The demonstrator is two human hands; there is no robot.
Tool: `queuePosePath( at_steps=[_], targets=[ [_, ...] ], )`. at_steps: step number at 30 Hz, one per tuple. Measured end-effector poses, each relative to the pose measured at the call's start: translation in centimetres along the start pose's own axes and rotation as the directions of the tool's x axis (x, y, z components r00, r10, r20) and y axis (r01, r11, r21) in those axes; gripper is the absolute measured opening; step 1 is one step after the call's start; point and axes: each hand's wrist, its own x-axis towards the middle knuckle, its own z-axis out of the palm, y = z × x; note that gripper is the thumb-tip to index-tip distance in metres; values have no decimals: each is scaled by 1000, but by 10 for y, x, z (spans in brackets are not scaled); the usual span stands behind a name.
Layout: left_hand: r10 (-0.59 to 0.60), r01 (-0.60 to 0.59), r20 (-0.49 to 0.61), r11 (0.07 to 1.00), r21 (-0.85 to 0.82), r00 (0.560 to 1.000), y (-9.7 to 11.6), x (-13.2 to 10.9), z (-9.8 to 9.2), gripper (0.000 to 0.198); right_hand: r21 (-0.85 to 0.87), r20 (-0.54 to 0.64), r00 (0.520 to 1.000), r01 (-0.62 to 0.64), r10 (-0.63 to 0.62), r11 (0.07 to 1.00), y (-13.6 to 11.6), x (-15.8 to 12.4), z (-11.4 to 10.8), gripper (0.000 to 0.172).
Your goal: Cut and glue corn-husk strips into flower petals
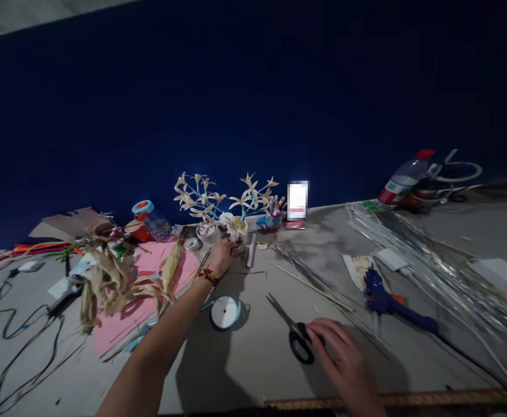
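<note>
Head view. Surface (257, 313) crowded, dark blue wall (253, 87) behind.

Left hand (222, 256): arm stretched forward, beaded bracelet (209, 276) at wrist. Fingers curled in narrow, just below the white flower (237, 227); whether they grip anything, cannot tell.

Right hand (340, 347): near front edge, thumb and fingers drawn together on the black handle of the scissors (296, 331). Blades point forward and left, away from the person, tips slightly apart.

Between the two arms: spool (224, 313), pale face up, light blue ribbon round its rim. Ahead of it, just right of the left hand, a pale lilac stick (250, 250).

Back row: two sprays of pale star-shaped flowers on light blue stems, the left spray (198, 194) above a white pot (208, 233), the right one beside a pen cup (274, 220). Lit screen (297, 201) upright right of the cup, its display pixelated.

Left side: dried husks (106, 278) heaped over pink paper (110, 333).

Right side: thin wires (305, 263) and a wooden stick (314, 288) lying slantwise beyond the scissors; blue glue gun (384, 298) further right; bottle (405, 182) with red cap, tilted, at the back.
</note>
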Motion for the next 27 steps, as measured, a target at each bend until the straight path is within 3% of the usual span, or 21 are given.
queuePosePath(
  at_steps=[10,17,22,27],
  targets=[
    [-4,4,-5,1000,-14,1000,-3,-3,-3,21,28,-10,1000,29,-28,999,1,6,-1,23],
    [-11,11,4,999,-30,1000,8,0,-1,16,21,-29,1000,4,-3,1000,3,8,0,25],
    [-65,64,-16,998,-19,998,4,-1,1,35,20,-20,1000,22,-22,1000,7,7,0,24],
    [-81,81,-5,996,-25,997,2,-3,1,34,13,-26,1000,17,-16,1000,6,8,-1,24]
  ],
)
